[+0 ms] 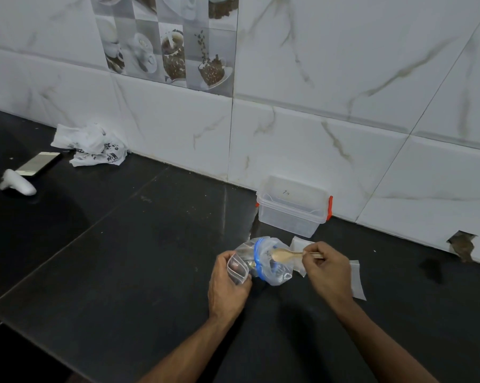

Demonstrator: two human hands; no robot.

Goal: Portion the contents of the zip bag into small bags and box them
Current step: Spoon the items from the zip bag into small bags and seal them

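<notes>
Head cam, so looks like the scooping step: right hand (pixel 327 269) pinches a wooden spoon (pixel 284 255) by the handle, bowl hovering at the mouth of the blue-zip bag (pixel 269 262) lying on the counter (pixel 122 258). Left hand (pixel 227 283) has fingers curled round a small bag (pixel 237 269), propping it open. Next move probably needs a level scoop into that little mouth without spilling. More small bags (pixel 356 280) lie just under the right hand. Box (pixel 292 207) sits open by the wall; there's a scribble on it, can't read it.
</notes>
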